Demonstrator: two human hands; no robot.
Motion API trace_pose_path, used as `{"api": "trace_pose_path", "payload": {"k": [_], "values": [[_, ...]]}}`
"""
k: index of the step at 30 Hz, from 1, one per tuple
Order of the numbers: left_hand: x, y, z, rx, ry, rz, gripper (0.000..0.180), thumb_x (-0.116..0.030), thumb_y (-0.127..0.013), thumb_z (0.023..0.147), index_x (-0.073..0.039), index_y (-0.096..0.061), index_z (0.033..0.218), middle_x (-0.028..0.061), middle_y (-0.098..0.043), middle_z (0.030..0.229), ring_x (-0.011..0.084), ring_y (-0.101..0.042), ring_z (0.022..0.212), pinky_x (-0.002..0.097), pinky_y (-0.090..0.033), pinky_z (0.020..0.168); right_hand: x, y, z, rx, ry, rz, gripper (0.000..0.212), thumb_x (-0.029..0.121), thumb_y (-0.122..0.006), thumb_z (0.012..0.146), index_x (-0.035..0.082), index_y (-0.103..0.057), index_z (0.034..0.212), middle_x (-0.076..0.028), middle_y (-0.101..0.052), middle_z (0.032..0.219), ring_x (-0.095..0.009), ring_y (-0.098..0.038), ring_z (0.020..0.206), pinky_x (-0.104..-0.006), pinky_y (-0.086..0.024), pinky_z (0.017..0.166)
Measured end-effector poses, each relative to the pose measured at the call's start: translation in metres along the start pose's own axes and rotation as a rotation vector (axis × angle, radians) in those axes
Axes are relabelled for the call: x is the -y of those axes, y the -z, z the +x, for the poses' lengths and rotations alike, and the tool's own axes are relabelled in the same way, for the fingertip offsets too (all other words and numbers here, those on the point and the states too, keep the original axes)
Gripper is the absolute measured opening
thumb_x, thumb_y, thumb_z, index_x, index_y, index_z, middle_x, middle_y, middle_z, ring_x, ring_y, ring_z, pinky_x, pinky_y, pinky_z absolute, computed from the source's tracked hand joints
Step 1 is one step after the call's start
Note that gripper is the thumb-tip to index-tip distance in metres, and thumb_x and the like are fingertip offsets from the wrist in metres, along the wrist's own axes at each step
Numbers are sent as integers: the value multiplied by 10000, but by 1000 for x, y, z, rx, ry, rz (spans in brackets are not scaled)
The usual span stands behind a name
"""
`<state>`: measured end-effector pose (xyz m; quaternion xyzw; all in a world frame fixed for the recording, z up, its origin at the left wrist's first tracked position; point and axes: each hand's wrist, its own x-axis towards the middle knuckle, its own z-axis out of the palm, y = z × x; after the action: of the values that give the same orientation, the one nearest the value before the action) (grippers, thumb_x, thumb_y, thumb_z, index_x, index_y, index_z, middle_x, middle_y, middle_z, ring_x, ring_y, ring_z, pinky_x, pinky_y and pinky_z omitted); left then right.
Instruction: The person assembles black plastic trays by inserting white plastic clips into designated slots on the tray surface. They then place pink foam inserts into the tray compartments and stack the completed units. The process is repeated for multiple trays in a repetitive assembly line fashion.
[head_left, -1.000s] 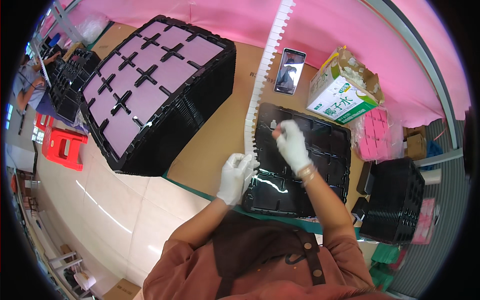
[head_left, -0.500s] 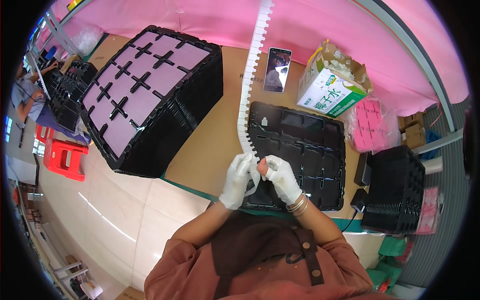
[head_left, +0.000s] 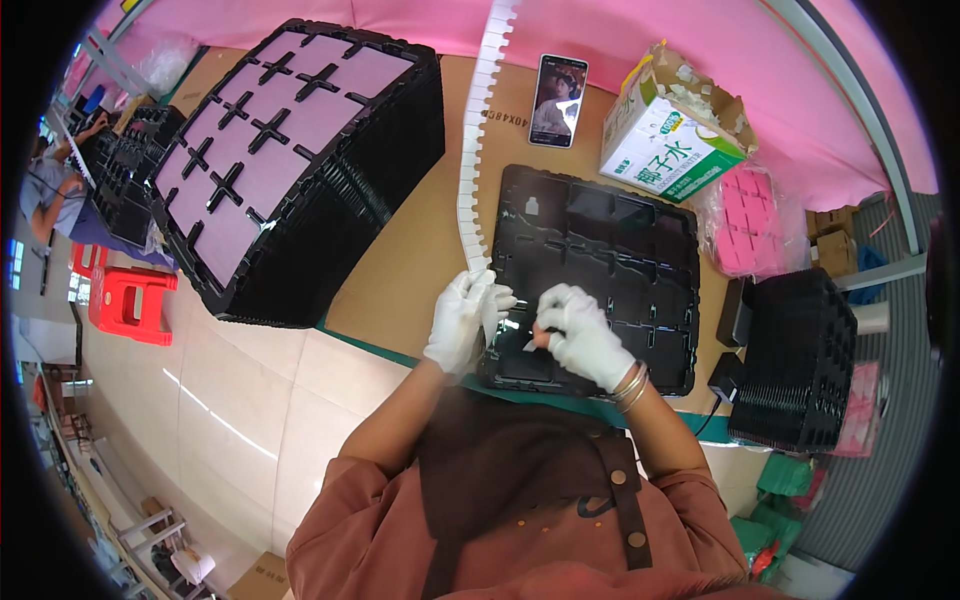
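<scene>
We are observing two white-gloved hands working at a flat black tray [head_left: 600, 232], which is lying on the brown cardboard [head_left: 400, 245] covering the table. Compared with half a second ago, we are noting one main change: the right hand [head_left: 585, 338] is no longer meeting the left beside the tray's left edge. It is now hanging to the right, over the tray's near-left part, and its thumb and forefinger are pinching a small white piece [head_left: 530, 346]. Whether that piece is touching the tray, we are unable to tell.

The left hand [head_left: 457, 322] is keeping its place at the tray's left edge, fingers closing on the lower end of the notched white strip [head_left: 467, 175]; the strip is running away from us, left of the tray. A white tab [head_left: 531, 206] is lying in the tray's far-left compartment, as before. The phone [head_left: 559, 100], beyond the tray, is now showing a clearer picture on its screen; the open carton [head_left: 672, 150] is standing to its right.
</scene>
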<state>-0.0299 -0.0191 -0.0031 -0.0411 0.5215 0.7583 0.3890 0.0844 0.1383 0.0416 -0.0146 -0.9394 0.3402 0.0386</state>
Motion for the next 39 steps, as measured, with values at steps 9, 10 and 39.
{"api": "trace_pose_path", "payload": {"k": [9,10,39], "values": [[11,0,1,-4,-82,4,254,-228,-564,998,6,-529,1090,161,-655,989,228,-681,889,321,-545,773,3,-41,0,-60,-60,-267,212,172,-799,670,85,-616,729,-74,-576,870,-287,-572,818,-416,-448,684],[9,-1,-1,-10,-80,18,246,-222,-558,1001,8,-530,1083,157,-655,982,222,-681,884,319,-545,775,4,-40,1,-65,-90,-271,224,176,-804,664,84,-613,735,-74,-576,868,-287,-572,819,-418,-449,682],[25,-36,-38,-50,-156,-97,174,-190,-597,980,-33,-622,1050,38,-637,943,63,-570,820,222,-466,722,17,-39,5,-345,-447,1080,62,79,-675,908,40,-630,927,46,-600,828,-32,-520,753,-202,-429,658]]}}
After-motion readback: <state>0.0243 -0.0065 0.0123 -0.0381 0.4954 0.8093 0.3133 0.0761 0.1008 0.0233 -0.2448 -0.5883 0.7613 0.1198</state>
